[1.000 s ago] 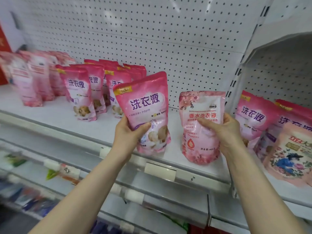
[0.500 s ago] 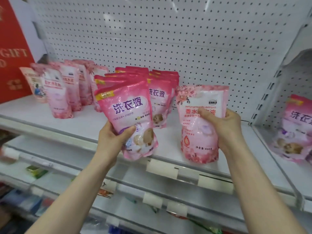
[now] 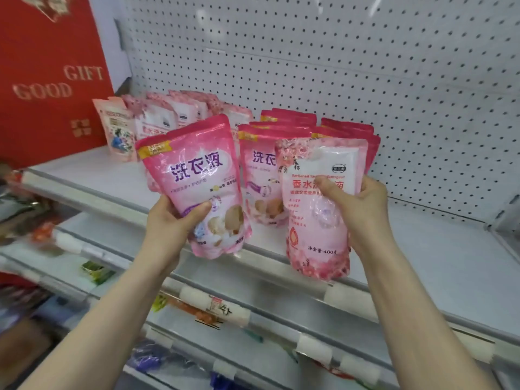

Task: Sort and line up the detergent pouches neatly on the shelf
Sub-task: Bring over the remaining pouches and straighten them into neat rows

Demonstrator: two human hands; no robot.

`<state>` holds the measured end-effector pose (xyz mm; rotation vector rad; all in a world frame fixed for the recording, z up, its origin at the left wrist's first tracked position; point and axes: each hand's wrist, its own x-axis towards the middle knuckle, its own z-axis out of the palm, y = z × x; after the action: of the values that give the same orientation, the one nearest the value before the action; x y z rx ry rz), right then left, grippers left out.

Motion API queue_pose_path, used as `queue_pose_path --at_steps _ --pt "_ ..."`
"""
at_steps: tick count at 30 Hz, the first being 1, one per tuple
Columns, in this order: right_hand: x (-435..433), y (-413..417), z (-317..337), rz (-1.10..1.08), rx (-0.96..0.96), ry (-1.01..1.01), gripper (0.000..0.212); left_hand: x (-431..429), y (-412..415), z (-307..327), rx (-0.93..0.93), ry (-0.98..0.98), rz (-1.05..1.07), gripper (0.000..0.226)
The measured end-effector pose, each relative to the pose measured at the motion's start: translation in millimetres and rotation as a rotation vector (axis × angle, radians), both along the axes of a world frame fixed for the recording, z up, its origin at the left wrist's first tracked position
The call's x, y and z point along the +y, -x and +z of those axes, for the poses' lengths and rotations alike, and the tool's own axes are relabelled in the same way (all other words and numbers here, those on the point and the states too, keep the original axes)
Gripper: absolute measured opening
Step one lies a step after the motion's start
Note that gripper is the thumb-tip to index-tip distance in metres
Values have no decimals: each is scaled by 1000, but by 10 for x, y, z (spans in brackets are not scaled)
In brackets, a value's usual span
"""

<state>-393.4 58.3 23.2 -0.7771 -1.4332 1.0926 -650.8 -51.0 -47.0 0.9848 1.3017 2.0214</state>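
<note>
My left hand (image 3: 171,220) grips a bright pink pouch (image 3: 194,170) with purple characters, held tilted above the shelf's front edge. My right hand (image 3: 363,209) grips a pale pink floral pouch (image 3: 315,240) with a white panel, upright, its base level with the front edge of the white shelf (image 3: 422,249). Behind both stands a row of matching bright pink pouches (image 3: 284,128) near the back panel. Further left a group of pale floral pouches (image 3: 174,111) stands, and a peach pouch (image 3: 116,130) with a blue figure is at its left end.
A red gift box (image 3: 53,71) stands at the shelf's left end. White pegboard (image 3: 365,66) backs the shelf. Bare shelf surface lies to the right of the pouches. Lower shelves (image 3: 225,319) with price-tag holders and blurred goods run below.
Both hands have carried their pouches leftward along the shelf, now in front of the standing pink row. The view has swung left, bringing the red box in and losing the right-hand bay.
</note>
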Motion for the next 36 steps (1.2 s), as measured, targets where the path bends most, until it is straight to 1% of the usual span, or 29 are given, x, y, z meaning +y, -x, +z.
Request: queue_pose_path --at_steps 3,5,8,13,17,19,21,23,26,29,31,33,36 --pt "-14 294 9 24 -18 -27 16 -55 256 -32 -12 -7 34 57" --pt "-34 509 0 13 -58 -49 17 -57 449 -56 -6 -14 37 55" --pt "-61 834 1 5 -115 -100 16 -19 737 -67 -14 -48 21 50" --pt "-44 1507 86 -52 -168 -112 16 49 1321 -12 5 -38 -27 53" --pt "73 2109 176 -212 -247 -162 13 94 1740 25 32 -12 -37 42" --pt "196 2333 199 -288 -264 -145 12 134 1890 30 43 -2 -49 37" --pt "287 2495 231 -344 -296 -101 23 173 1998 43 61 1 -62 35" --pt "326 2584 282 -403 -383 -157 31 198 2067 56 78 1 -90 36" --pt "364 2613 453 -456 -570 -300 34 199 2119 63 83 -3 -151 42" --pt "444 2653 694 -445 -882 -396 35 217 2130 61 84 -2 -203 45" --pt "493 2754 813 -399 -1069 -419 32 241 2129 55 83 0 -224 48" --pt "546 2860 874 -355 -1142 -398 31 262 2130 49 83 9 -242 51" --pt "656 2905 941 -349 -1183 -379 27 285 2142 45 76 24 -262 54"
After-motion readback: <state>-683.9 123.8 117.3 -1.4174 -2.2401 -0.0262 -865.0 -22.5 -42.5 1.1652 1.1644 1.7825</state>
